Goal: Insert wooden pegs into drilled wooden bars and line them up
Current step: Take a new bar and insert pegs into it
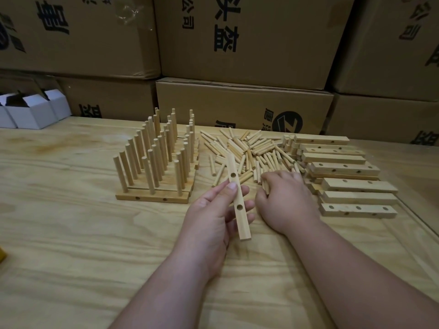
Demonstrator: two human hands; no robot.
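Observation:
My left hand (215, 211) grips a drilled wooden bar (238, 198) between thumb and fingers, held lengthwise above the table with two empty holes showing. My right hand (285, 198) lies at the near edge of the loose peg pile (247, 153), and its curled fingers hold a few pegs (265, 186). To the left stand several finished bars with upright pegs (156, 157), lined up side by side. A stack of empty drilled bars (344, 172) lies to the right of the pile.
The plywood table (83, 233) runs to a raised edge at the far right. Large cardboard cartons (244, 41) are stacked along the back. Small white boxes (33, 110) sit at the back left. A yellow object (2, 256) shows at the left edge.

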